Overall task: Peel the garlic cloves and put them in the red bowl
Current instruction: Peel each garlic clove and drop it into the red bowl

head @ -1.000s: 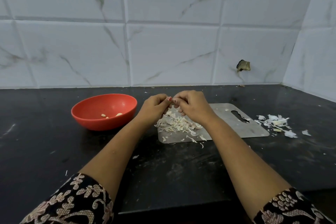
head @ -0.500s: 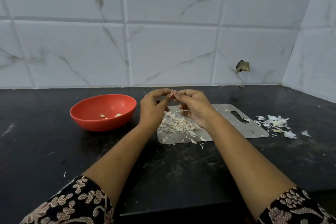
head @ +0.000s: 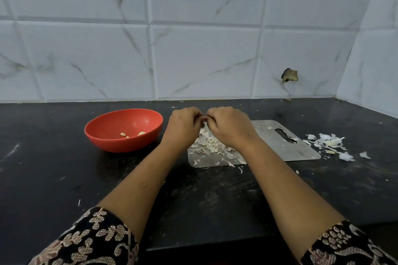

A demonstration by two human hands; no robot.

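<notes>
My left hand [head: 184, 126] and my right hand [head: 229, 126] meet fingertip to fingertip above the left end of a steel cutting board [head: 299, 148]. Both sets of fingers are curled and pinch a small garlic clove [head: 205, 119] between them; the clove is almost wholly hidden. Under the hands lies a heap of garlic peels [head: 210, 145]. The red bowl [head: 103, 135] stands to the left of my left hand, with a few peeled cloves [head: 141, 133] in its bottom.
A second pile of garlic skins and bits [head: 328, 143] lies on the black counter right of the board. A single white bit [head: 269, 128] sits near the board's handle slot. The tiled wall runs behind, and a side wall closes the right.
Both hands dropped slightly and curled tighter together over the peel heap, still working the same clove. Bowl and board have not moved.
</notes>
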